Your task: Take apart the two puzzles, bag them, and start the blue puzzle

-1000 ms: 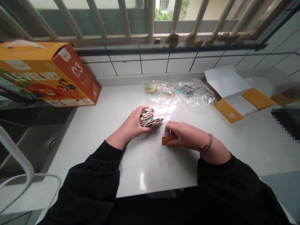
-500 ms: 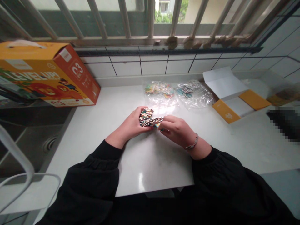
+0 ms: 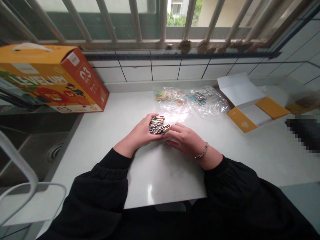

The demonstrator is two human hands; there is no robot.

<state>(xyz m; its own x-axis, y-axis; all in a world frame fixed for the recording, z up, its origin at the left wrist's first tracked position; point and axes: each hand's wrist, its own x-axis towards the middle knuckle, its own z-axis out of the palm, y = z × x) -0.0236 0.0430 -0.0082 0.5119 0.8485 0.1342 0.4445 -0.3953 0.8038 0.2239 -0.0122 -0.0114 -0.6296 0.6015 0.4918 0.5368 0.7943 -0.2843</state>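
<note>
My left hand (image 3: 142,134) is wrapped around a stack of colourful puzzle pieces (image 3: 157,124), held on edge just above the white counter (image 3: 160,173). My right hand (image 3: 182,140) presses against the right side of the same stack, fingers curled round it. Both hands meet at the middle of the counter. The underside of the stack is hidden by the fingers.
Two clear plastic bags with puzzle pieces (image 3: 171,98) (image 3: 207,99) lie behind the hands. An orange puzzle box (image 3: 52,80) stands at the left, above a sink (image 3: 37,150). An opened white and yellow carton (image 3: 252,103) lies at the right. A tiled wall and barred window run along the back.
My right hand lifted the orange piece off the counter and moved left to the stack; it now closes on the stack beside my left hand.
</note>
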